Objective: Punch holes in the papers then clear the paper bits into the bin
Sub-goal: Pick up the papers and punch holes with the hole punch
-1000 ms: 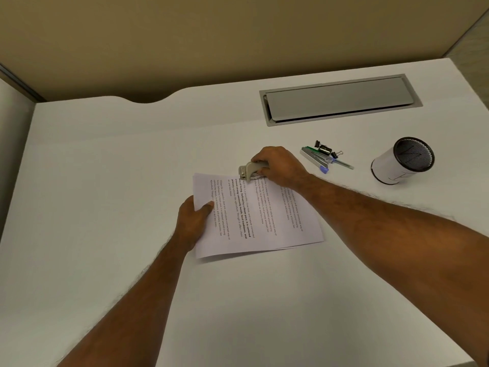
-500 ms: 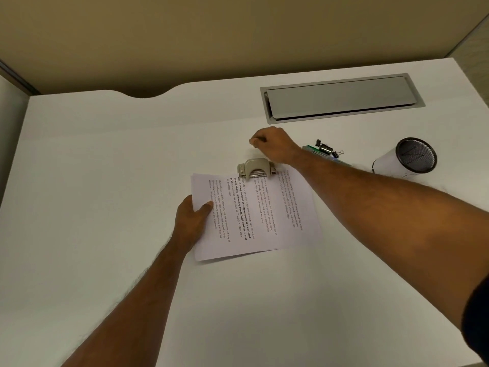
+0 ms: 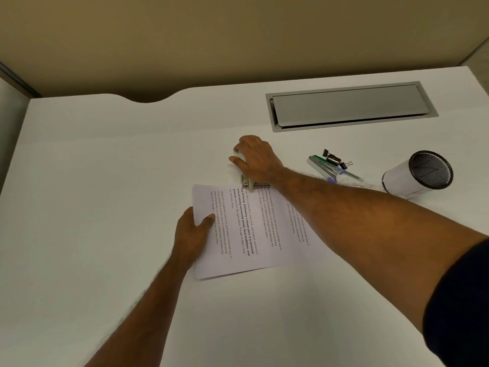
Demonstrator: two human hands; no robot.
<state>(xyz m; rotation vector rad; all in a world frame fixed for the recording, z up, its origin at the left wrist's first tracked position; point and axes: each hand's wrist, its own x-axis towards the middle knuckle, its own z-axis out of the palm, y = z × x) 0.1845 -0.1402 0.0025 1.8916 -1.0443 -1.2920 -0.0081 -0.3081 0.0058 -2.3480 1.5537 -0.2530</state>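
A small stack of printed papers lies on the white desk. My left hand grips the stack's left edge, thumb on top. A grey metal hole punch sits on the far edge of the papers, partly hidden by my right wrist. My right hand is just beyond the punch, palm down on the desk with fingers spread, holding nothing that I can see. The bin is a small white cylinder with a black mesh inside, lying on its side at the right.
A stapler with a pen and black binder clips lies between the punch and the bin. A grey cable hatch is set into the desk's far side. A tan partition wall stands behind the desk.
My right hand let go of the hole punch and moved beyond it onto the desk, its fingers opening out. My left hand stays on the papers.
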